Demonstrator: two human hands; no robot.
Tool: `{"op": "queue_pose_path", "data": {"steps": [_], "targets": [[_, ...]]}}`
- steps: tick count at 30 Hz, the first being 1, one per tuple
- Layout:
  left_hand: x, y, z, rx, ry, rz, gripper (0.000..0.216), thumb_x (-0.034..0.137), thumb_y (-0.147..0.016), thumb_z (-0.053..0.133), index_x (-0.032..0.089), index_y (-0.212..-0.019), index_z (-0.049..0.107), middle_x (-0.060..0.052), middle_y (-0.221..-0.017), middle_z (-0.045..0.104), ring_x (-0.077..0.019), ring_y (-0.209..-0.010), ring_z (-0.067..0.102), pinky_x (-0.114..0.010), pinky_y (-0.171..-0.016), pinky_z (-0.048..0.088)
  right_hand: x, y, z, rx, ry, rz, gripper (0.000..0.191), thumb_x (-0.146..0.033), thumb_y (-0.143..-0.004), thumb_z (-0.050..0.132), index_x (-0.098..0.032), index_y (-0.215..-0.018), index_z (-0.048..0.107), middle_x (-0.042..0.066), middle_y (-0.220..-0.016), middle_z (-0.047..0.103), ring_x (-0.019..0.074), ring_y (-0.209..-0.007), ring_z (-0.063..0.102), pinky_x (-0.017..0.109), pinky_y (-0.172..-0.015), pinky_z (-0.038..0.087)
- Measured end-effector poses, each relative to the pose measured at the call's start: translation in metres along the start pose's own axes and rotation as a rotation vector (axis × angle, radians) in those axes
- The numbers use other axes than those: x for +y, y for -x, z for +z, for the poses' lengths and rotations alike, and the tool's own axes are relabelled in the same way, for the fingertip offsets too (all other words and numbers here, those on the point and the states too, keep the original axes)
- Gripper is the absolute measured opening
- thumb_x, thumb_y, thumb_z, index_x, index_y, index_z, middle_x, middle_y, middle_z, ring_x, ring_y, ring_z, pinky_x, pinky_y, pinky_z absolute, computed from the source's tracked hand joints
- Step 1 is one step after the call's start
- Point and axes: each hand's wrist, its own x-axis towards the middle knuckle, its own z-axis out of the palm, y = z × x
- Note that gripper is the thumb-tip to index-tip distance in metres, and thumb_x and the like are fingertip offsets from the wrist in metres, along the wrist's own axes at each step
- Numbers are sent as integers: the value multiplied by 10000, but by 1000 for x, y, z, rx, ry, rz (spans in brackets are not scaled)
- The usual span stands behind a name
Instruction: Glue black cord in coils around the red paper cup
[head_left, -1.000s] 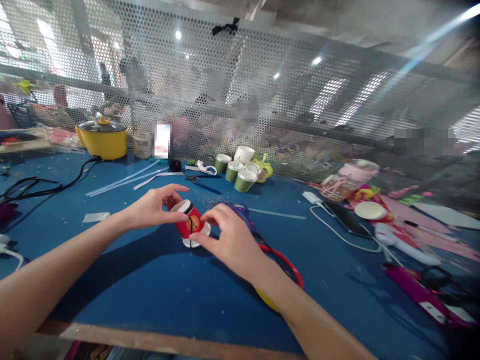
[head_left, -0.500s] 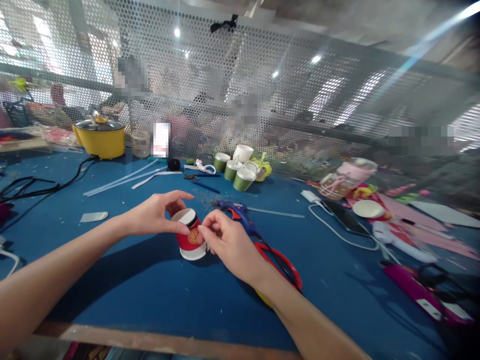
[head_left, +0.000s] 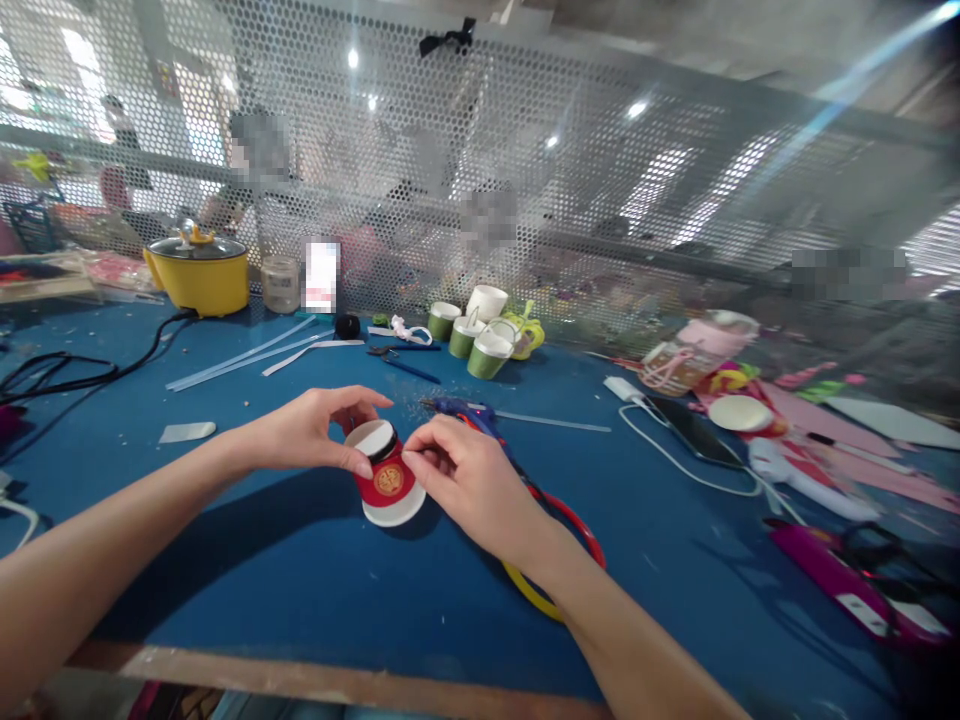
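Note:
A small red paper cup (head_left: pixel 391 484) stands on the blue table, its wide white edge down and its narrow white end up. Around its upper part runs a black band, and a round gold emblem shows on the red front. My left hand (head_left: pixel 330 430) grips the cup from the left, thumb on the front and fingers partly hidden behind it. My right hand (head_left: pixel 469 480) pinches at the cup's right side, just by the black band; whatever thin piece lies between its fingertips is hidden. Behind that hand lies a blue glue gun (head_left: pixel 469 410).
Red-and-yellow handles (head_left: pixel 574 525) lie beside my right wrist. Farther back stand green and white cups (head_left: pixel 489 355), pliers (head_left: pixel 409 367), a yellow electric pot (head_left: pixel 206 280) and a glass jar (head_left: pixel 281 285). To the right are a phone (head_left: pixel 694 432) with a cable and a purple power strip (head_left: pixel 847 580).
My right hand has shifted slightly right and up along the cup's side, so more of the gold emblem shows. The cup has turned or tilted a little; my left hand keeps its place.

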Motion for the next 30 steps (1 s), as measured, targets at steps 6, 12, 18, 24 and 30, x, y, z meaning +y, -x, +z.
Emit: {"op": "queue_pose_path", "data": {"steps": [6, 12, 18, 24, 30], "targets": [[-1, 0, 0, -14, 18, 11, 609, 311, -631, 738, 180, -1166, 477, -50, -953, 606, -177, -859, 565, -333, -803, 456, 2, -1, 2, 6, 6, 2, 111, -137, -804, 493, -177, -715, 544, 3, -722, 565, 100, -615, 503, 216, -549, 401], [-1, -1, 1, -38, 48, 40, 599, 298, -639, 734, 184, -1169, 478, -52, -984, 607, -188, -919, 563, -343, -848, 438, 4, -2, 3, 3, -16, 10, 101, -128, -805, 502, -172, -726, 547, 6, -746, 580, 101, -649, 517, 215, -580, 407], [-1, 1, 1, -60, 69, 44, 600, 295, -645, 732, 181, -1173, 470, -55, -993, 603, -188, -925, 557, -353, -854, 432, 4, -2, 3, 13, -16, -6, 99, -132, -807, 514, -178, -724, 544, 3, -743, 575, 102, -647, 514, 214, -569, 400], [1, 0, 2, -63, 91, 33, 573, 274, -652, 724, 172, -1157, 474, -47, -963, 611, -182, -900, 557, -345, -837, 431, 4, -1, 2, 58, 6, -51, 103, -138, -817, 509, -184, -729, 539, 2, -732, 564, 103, -634, 502, 218, -559, 395], [3, 0, 2, -48, 96, 16, 561, 266, -657, 717, 162, -1150, 471, -42, -932, 604, -167, -855, 555, -330, -801, 446, 3, 1, 2, 97, 10, -89, 104, -147, -828, 498, -183, -736, 533, 4, -732, 561, 102, -633, 502, 215, -554, 396]]}}
